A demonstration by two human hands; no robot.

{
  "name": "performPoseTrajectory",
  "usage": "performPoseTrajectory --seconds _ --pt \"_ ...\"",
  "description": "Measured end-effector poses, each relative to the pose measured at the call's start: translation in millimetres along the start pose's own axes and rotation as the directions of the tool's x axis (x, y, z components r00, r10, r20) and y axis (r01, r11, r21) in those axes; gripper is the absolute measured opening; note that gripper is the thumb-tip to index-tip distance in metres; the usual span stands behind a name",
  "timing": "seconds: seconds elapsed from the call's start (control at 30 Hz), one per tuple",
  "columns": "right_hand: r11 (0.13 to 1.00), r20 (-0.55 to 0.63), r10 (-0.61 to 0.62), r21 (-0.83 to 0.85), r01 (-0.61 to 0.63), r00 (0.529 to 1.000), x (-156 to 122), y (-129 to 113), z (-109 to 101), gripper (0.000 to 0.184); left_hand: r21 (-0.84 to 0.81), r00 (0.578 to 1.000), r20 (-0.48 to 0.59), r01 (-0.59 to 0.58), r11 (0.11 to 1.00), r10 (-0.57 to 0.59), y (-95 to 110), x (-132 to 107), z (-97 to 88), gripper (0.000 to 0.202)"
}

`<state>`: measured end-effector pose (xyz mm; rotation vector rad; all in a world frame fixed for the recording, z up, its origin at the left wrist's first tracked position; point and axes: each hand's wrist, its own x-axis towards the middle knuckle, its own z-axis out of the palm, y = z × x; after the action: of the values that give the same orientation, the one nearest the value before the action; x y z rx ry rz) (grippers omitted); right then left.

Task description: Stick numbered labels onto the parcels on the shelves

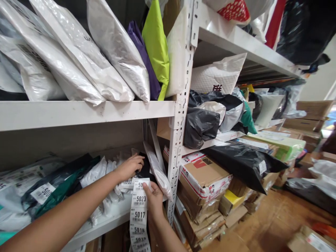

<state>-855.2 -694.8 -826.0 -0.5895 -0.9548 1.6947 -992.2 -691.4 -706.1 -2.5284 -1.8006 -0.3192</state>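
Note:
A long strip of white barcode labels (139, 214), printed with numbers such as 5023, 5017 and 5018, hangs from my right hand (154, 197). That hand is closed, its thumb pressed on the top label. My left hand (130, 167) reaches into the lower shelf, its bent fingers gripping a black plastic parcel (145, 168). Just under the left hand shows a white label (127, 182) with a partly covered number. A white poly mailer (157, 171) leans right of the black parcel. White plastic packages (109, 197) crowd the shelf left of my hands.
White mailers (81, 52) and a lime-green one (156, 52) lean on the upper shelf (86, 114). A perforated metal post (181, 101) stands right of my hands. Beyond it are bagged parcels (202, 124) and stacked cardboard boxes (207, 175). More cartons (307, 241) sit on the brown floor.

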Motion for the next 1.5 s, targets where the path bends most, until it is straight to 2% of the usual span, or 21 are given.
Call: performPoseTrajectory --seconds 0.03,0.1,0.17,0.27,0.33,0.5,0.63,0.77,0.93,1.03,1.1,1.17,1.23,1.3,1.4,1.47,1.5 --pt "0.999 -0.028 0.007 0.048 -0.006 1.0 1 1 0 0.045 -0.041 0.994 0.076 -0.078 0.996 0.081 -3 0 -2.0 0.027" --pt "0.996 -0.106 0.006 0.091 0.004 0.994 5 2 2 0.046 -0.124 0.977 0.166 -0.115 0.986 0.135 -7 1 -3.8 0.023" --pt "0.999 -0.169 -0.016 0.044 0.024 0.985 10 4 5 0.041 -0.172 0.982 0.174 -0.043 0.984 0.073 -10 0 -4.0 0.022" --pt "0.998 -0.226 -0.056 -0.05 0.046 0.973 19 9 9 0.032 -0.202 0.988 0.152 0.067 0.977 -0.036 -10 1 -4.6 0.032" --pt "0.994 -0.263 -0.078 -0.09 0.056 0.962 25 14 10 0.032 -0.207 0.984 0.158 0.117 0.971 -0.084 -9 2 -5.5 0.03" --pt "0.981 -0.351 -0.124 -0.183 0.062 0.928 29 21 12 0.041 -0.117 0.969 0.205 0.163 0.98 -0.137 0 5 -5.7 0.031" --pt "0.971 -0.351 -0.163 -0.22 0.088 0.922 24 18 13 0.041 -0.062 0.955 0.231 0.204 0.977 -0.185 4 8 -4.0 0.031" --pt "0.96 -0.337 -0.216 -0.244 0.137 0.916 21 15 13 0.041 -0.011 0.946 0.269 0.19 0.982 -0.181 5 11 -4.4 0.026" --pt "0.953 -0.317 -0.241 -0.258 0.162 0.917 20 18 12 0.043 0.097 0.949 0.24 0.188 0.977 -0.207 10 12 -3.4 0.024" --pt "0.968 -0.341 -0.187 -0.223 0.114 0.921 16 17 10 0.049 0.176 0.957 0.194 0.185 0.967 -0.218 14 12 2.9 0.023" --pt "0.984 -0.299 -0.098 -0.171 0.047 0.949 12 11 10 0.049 0.223 0.96 0.161 0.19 0.956 -0.228 16 11 8.6 0.024" --pt "0.989 -0.193 -0.006 -0.144 -0.022 0.981 6 4 10 0.045 0.253 0.963 0.135 0.194 0.948 -0.233 18 11 14.0 0.025" --pt "0.987 -0.105 0.053 -0.149 -0.068 0.993 -1 -1 9 0.046 0.267 0.966 0.116 0.196 0.944 -0.233 19 11 18.5 0.025" --pt "0.985 -0.091 0.082 -0.146 -0.095 0.992 -12 -1 3 0.05 0.271 0.967 0.094 0.203 0.941 -0.236 19 10 22.2 0.024" --pt "0.976 -0.042 0.067 -0.205 -0.074 0.997 -37 10 -15 0.05 0.27 0.965 0.051 0.233 0.934 -0.255 21 9 25.4 0.02" --pt "0.952 0.027 -0.02 -0.306 0.027 0.999 -56 18 -30 0.047 0.267 0.955 0.0 0.284 0.921 -0.295 25 9 24.3 0.022" --pt "0.934 0.057 -0.079 -0.345 0.094 0.995 -64 17 -37 0.044 0.267 0.945 -0.037 0.324 0.908 -0.326 29 9 22.5 0.031"
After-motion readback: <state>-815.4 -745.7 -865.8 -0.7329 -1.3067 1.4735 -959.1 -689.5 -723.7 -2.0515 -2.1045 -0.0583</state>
